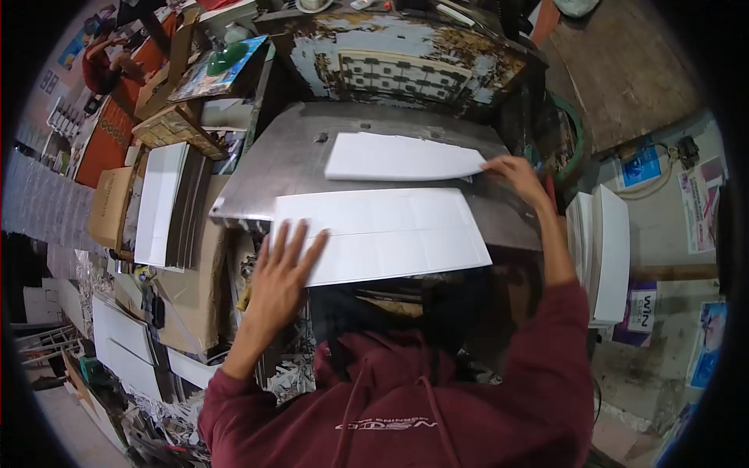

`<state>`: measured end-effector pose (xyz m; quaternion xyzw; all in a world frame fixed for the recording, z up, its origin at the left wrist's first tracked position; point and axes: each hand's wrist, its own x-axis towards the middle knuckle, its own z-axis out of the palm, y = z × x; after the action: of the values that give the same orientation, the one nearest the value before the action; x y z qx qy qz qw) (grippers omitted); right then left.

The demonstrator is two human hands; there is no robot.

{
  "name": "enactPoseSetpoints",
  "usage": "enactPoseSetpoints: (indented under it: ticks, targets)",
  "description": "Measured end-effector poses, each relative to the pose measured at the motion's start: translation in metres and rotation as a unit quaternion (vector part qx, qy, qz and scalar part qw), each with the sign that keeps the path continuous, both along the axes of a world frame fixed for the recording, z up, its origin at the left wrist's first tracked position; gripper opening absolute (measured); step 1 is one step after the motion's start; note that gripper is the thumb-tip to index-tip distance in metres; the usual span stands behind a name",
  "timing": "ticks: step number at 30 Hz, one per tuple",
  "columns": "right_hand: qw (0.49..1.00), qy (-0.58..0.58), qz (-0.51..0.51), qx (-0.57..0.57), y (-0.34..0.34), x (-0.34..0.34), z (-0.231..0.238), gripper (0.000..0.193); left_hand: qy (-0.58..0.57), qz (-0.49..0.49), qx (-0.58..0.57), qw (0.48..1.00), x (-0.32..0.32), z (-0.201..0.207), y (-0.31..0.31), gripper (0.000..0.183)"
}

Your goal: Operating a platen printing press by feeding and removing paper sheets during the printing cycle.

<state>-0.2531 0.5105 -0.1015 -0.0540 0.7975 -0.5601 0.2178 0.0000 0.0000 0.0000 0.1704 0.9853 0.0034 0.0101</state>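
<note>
A white paper stack (382,234) with faint lines across it lies at the near edge of a grey metal table (273,148) and juts out over it. My left hand (281,269) rests on its left end, fingers spread. Farther back on the metal lies a second white paper pile (402,156) with an uneven far edge. Its right corner is pinched between the fingers of my right hand (511,175) and looks slightly lifted. How many sheets I grip there cannot be made out.
Behind the table rises a rusty machine panel (406,74). Cut paper stacks stand at the left (164,203) and right (608,253). Cardboard (199,288) and paper scraps (292,374) lie at the lower left. Another person (101,66) sits far left.
</note>
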Motion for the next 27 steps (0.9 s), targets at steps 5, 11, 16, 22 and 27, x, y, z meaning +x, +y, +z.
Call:
enactPoseSetpoints:
  ticks: [5, 11, 16, 22, 27]
  targets:
    - [0.983, 0.023, 0.032, 0.179, -0.024, -0.092, 0.028, 0.065, 0.162, 0.181, 0.009, 0.97, 0.031, 0.035, -0.055, 0.081]
    - [0.908, 0.208, -0.041, 0.36, -0.032, -0.171, 0.085, 0.126, 0.293, 0.419, -0.048, 0.858, 0.039, -0.014, -0.209, 0.079]
    - [0.838, 0.449, -0.133, 0.28, -0.033, -0.094, 0.123, 0.08, 0.206, 0.411, -0.033, 0.887, -0.006, -0.134, -0.366, 0.058]
    - [0.835, 0.35, -0.228, 0.358, 0.021, 0.108, 0.078, 0.06, 0.146, 0.459, -0.043, 0.875, -0.027, -0.228, -0.429, 0.065]
    - [0.616, 0.168, -0.461, 0.616, 0.081, 0.268, 0.082, 0.035, 0.064, 0.453, 0.017, 0.889, -0.035, -0.228, -0.452, 0.081]
